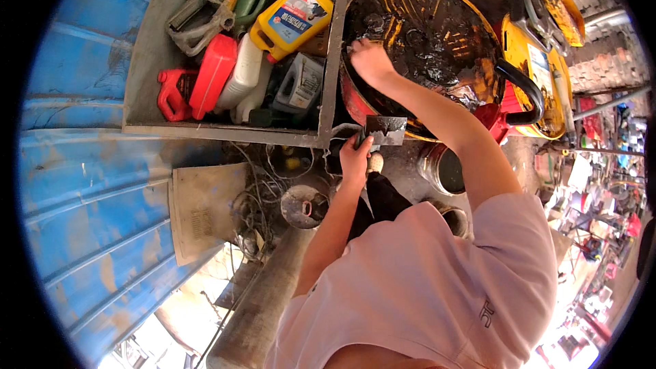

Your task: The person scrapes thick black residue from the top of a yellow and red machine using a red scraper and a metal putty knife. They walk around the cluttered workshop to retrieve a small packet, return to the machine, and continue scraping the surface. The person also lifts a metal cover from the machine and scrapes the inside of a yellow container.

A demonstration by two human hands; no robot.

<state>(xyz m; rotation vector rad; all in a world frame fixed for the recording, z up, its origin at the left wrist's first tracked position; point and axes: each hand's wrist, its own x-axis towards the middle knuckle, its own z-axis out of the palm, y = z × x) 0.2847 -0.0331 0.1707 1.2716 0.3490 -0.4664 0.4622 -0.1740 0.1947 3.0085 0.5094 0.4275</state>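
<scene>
My left hand [354,161] is wrapped round the handle of a scraper, low beside the drum. Its wide, flat metal blade [391,131] is smeared dark along one edge. My right arm reaches across to the near left side of a large round drum [354,99], whose inside is coated with black, oily muck and yellow streaks. There my right hand [371,60] is closed, its fingers curled down over the dark mess [424,34]. Whatever those fingers hold, if anything, is hidden.
A grey metal bin [225,133] at left holds several plastic jugs, including a yellow one [294,19] and a red one [214,75]. Yellow equipment with a black curved handle [525,89] adjoins the drum at right. Buckets [447,169] and tangled cables [253,212] lie below.
</scene>
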